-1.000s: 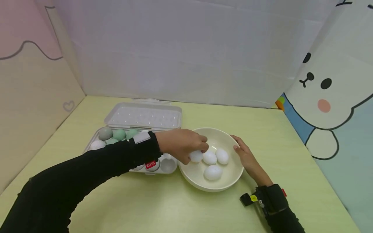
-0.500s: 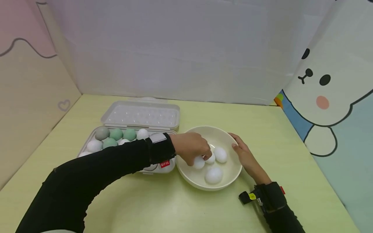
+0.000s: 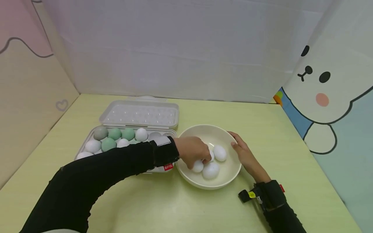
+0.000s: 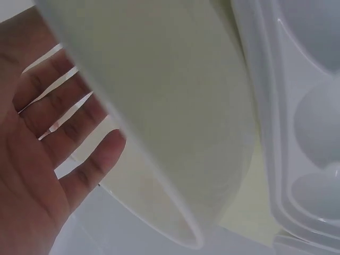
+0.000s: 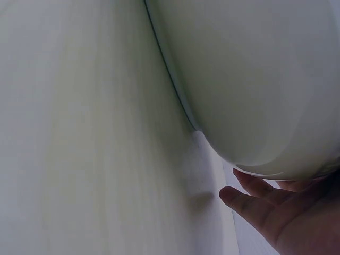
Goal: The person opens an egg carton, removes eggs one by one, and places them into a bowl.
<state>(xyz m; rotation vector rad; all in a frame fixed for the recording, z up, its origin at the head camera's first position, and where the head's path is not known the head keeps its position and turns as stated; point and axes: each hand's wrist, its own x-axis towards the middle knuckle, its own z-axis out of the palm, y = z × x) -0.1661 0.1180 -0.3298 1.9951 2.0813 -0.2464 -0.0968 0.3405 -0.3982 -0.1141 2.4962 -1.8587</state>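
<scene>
Left hand (image 3: 193, 150) reaches into the cream bowl (image 3: 227, 177), fingers curled round a white egg (image 3: 198, 166) low inside it beside three others. Right hand (image 3: 244, 156) lies relaxed against the bowl's far rim, apparently steadying it. Since a second ago, the gripped egg sits lower and nearer the open egg tray (image 3: 96, 129).

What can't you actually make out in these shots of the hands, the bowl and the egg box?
- Head view: the left hand covers part of the eggs in the bowl, so their count and its grip are unclear.
- Head view: the sleeve hides the near rows of the egg box.
- Left wrist view: the bowl's wall blocks its inside.
- Right wrist view: only fingertips of the right hand show; the frame edge cuts off the rest.
</scene>
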